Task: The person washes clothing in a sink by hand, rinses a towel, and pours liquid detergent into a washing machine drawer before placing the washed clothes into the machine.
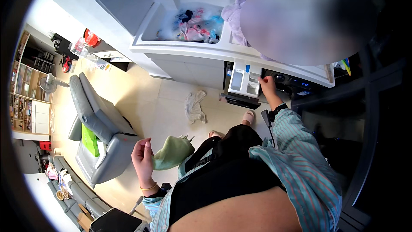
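Observation:
My left hand (143, 158) is raised at the left of my body, its fingers curled. A light green cloth (173, 153) hangs in the air from its inner side, with the grip itself partly hidden. Before me a washing machine's detergent drawer (237, 80) is pulled out, showing white compartments and a blue tab. My right hand (269, 90) is at the drawer's right edge, fingers drawn together with nothing visible in them. Whether the fingertips touch the drawer is unclear. The machine's dark control panel (291, 82) has a dial and a lit display.
A white sink (148, 43) holds sudsy water and soaking clothes (193, 27). Lilac fabric (235, 16) drapes over its right side. A crumpled pale cloth (195, 106) lies on the floor near my feet. A grey armchair (106, 154) stands left; a dark-framed glass panel (367, 109) is at right.

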Demonstrator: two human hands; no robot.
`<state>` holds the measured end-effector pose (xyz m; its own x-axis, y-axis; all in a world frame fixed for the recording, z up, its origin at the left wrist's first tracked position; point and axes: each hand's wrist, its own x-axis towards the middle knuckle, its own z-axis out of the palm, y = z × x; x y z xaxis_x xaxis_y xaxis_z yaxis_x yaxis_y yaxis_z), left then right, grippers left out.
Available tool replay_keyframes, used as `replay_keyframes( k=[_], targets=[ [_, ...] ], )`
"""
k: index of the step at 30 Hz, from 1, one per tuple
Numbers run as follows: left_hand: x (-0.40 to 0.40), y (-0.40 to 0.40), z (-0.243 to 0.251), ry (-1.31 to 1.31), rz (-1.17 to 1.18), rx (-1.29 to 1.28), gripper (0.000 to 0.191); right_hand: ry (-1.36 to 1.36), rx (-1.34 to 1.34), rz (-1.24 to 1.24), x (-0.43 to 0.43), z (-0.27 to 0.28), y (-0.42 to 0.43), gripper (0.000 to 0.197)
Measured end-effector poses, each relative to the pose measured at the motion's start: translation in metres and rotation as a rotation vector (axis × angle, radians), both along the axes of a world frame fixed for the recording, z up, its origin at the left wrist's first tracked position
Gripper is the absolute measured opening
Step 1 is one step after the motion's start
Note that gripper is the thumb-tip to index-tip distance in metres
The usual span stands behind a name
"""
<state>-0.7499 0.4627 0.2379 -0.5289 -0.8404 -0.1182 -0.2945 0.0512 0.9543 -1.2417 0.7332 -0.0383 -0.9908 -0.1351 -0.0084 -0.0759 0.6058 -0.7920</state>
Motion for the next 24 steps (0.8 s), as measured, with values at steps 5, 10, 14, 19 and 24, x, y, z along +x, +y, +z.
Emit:
replay_keyframes(
  k=[5, 10, 14, 19, 24],
  targets=[
    [-0.014, -0.002, -0.004, 0.009, -0.02, 0.007, 0.019, -0.128, 0.171, -0.02, 0.004, -0.002, 0.004, 0.052],
    [-0.025, 0.002, -0.003, 0.004, -0.04, 0.007, 0.02, -0.269, 0.261, -0.003, 0.002, 0.019, 0.0, 0.055],
    [-0.032, 0.003, -0.007, -0.01, -0.081, 0.015, 0.02, -0.48, 0.047, 0.057, -0.005, 0.016, 0.004, 0.053],
    [-0.037, 0.005, -0.011, 0.003, -0.094, 0.018, 0.019, -0.336, 0.304, 0.126, 0.002, 0.024, -0.001, 0.068],
    [-0.047, 0.003, -0.006, 0.01, -0.114, 0.03, 0.019, -0.388, 0.214, 0.231, 0.015, 0.007, 0.023, 0.055]
  ],
)
